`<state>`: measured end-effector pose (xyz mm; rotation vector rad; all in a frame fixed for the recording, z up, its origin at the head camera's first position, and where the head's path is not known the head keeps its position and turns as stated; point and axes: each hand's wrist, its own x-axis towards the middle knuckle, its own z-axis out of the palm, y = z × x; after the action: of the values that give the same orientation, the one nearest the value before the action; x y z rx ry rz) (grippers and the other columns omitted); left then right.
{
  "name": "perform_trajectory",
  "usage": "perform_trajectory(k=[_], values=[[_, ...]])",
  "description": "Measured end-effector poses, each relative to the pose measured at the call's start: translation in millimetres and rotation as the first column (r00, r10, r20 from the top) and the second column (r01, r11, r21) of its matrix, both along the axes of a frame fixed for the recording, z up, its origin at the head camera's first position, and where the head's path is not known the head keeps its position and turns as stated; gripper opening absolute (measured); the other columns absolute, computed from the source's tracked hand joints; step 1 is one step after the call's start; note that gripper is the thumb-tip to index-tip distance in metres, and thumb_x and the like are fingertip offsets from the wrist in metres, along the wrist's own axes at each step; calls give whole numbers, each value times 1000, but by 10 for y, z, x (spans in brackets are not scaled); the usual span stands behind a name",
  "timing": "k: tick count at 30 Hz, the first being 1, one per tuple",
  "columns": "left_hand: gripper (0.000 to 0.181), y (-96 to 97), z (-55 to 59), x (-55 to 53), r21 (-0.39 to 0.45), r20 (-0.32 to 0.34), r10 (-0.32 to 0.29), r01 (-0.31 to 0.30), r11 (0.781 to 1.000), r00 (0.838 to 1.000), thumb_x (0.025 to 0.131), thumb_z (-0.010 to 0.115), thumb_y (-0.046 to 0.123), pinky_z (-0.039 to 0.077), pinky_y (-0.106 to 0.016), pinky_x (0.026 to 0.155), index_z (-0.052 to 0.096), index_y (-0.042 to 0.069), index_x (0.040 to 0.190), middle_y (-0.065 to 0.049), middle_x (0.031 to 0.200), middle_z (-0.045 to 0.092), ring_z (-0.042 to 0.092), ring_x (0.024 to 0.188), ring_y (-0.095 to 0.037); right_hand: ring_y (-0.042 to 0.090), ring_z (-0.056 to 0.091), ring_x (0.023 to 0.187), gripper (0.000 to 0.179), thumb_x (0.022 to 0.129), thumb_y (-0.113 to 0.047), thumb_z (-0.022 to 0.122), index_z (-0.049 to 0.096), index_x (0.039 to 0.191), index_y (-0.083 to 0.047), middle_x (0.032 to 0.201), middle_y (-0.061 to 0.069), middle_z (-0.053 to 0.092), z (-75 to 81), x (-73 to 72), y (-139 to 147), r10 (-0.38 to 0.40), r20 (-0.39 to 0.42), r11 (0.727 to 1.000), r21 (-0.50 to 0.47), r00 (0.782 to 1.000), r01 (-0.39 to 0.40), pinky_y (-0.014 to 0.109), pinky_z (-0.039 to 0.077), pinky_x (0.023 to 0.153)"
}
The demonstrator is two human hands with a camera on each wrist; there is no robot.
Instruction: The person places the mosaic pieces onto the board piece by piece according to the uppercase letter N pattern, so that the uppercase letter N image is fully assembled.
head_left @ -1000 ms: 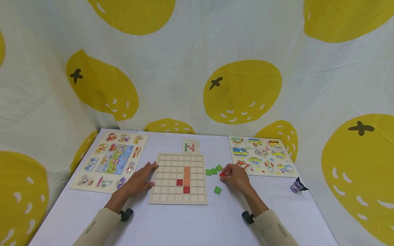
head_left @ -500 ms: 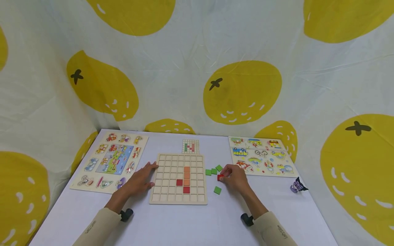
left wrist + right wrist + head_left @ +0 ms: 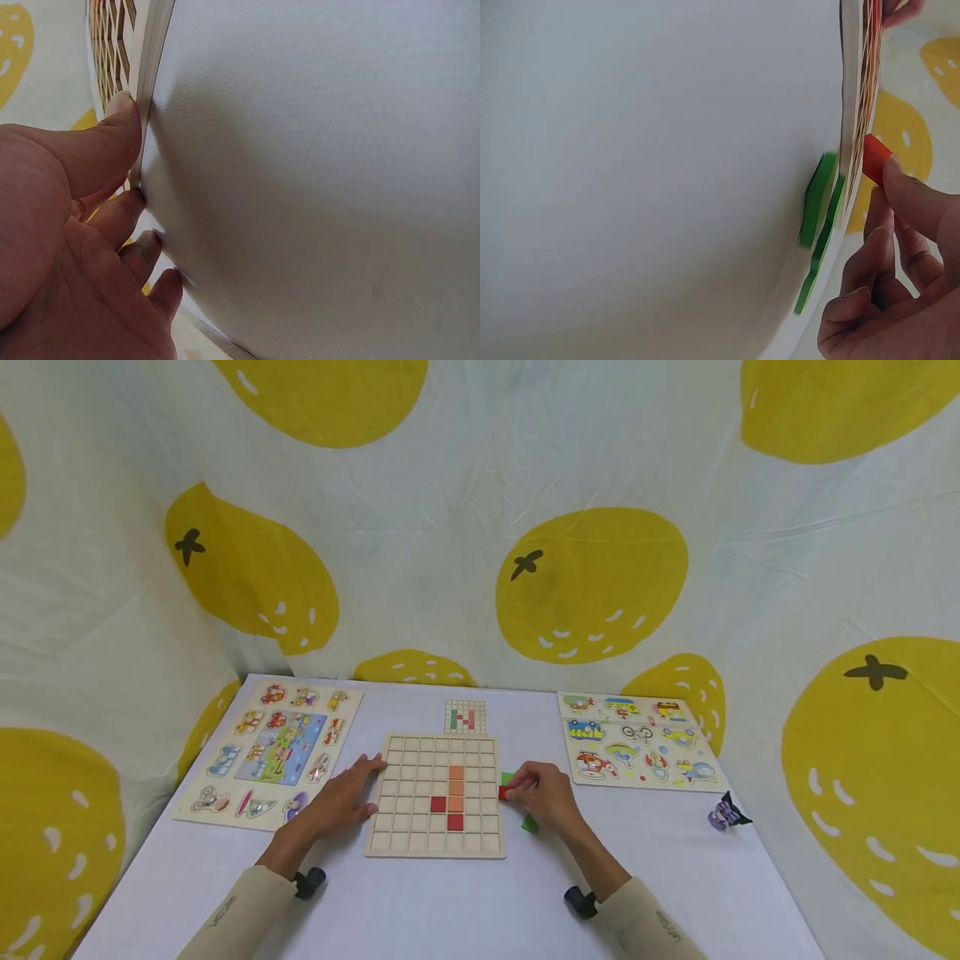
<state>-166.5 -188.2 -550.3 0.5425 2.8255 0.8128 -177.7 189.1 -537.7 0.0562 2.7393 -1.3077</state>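
The wooden grid board (image 3: 435, 853) lies on the white table, with three orange tiles (image 3: 456, 787) in one column and two red tiles (image 3: 454, 822) beside and below them. My left hand (image 3: 341, 802) rests at the board's left edge; in the left wrist view its thumb (image 3: 112, 142) touches the rim. Between thumb and fingers, my right hand (image 3: 546, 797) pinches a red square tile (image 3: 876, 159), held near the board's right edge. Green tiles (image 3: 819, 199) lie on the table under that hand, which hides some of them in the head view.
A small pattern card (image 3: 465, 717) lies behind the board. To the left is a wooden picture puzzle (image 3: 251, 768), and a second vehicle puzzle (image 3: 637, 752) sits at the back right. A small purple-and-black figure (image 3: 726, 814) stands near the right table edge.
My right hand has lifted the red tile and moved left with it, over the green tiles to the board's right edge. The left hand stays where it was.
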Motion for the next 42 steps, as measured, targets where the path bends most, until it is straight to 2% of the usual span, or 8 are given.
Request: perform_trajectory(k=[6,11,16,28,36,42], values=[[72,7,-1,-9,1,-1,-5,5,1000,1000,97,75,8,28,-67,127,39,6,159,-22,173,31,24,161,-48,17,60,83,14,87,-13,87,74,89,-16,82,-2,70,3,11,-224,54,-5,998,-16,999,-55,29,48,72],[72,6,4,-7,-1,0,-2,2,1000,1000,97,76,7,29,-67,127,40,6,159,-22,173,31,24,161,-48,17,63,80,14,89,-14,86,73,91,-16,82,-2,70,13,2,-405,111,-1,992,-56,994,-111,29,52,72],[72,1,2,-7,-8,-13,-8,8,1000,1000,97,76,8,29,-67,127,40,5,158,-22,173,31,25,161,-48,16,62,80,14,87,-13,87,74,90,-16,80,-2,70,11,-30,-583,152,-15,986,-61,988,-153,29,49,71],[71,5,12,-10,-3,2,7,-7,1000,1000,96,76,7,28,-67,128,40,5,158,-21,173,31,24,161,-48,12,66,79,12,89,-15,87,76,93,-16,80,-3,73,5,-138,-958,174,-1,980,-97,985,-173,27,53,72],[73,11,-1,-7,-3,20,26,-26,1000,999,96,76,8,26,-66,129,39,7,159,-19,174,30,22,163,-45,12,64,71,12,88,-15,87,75,88,-19,75,-4,71,-5,-201,-1113,178,12,983,-56,984,-177,28,51,64],[74,13,-20,-15,-2,17,24,-24,1000,1000,96,77,9,25,-64,130,39,7,160,-18,175,30,21,164,-44,12,62,70,12,89,-19,87,76,87,-20,73,-6,69,-3,-205,-1216,164,22,986,13,986,-164,28,48,62]])
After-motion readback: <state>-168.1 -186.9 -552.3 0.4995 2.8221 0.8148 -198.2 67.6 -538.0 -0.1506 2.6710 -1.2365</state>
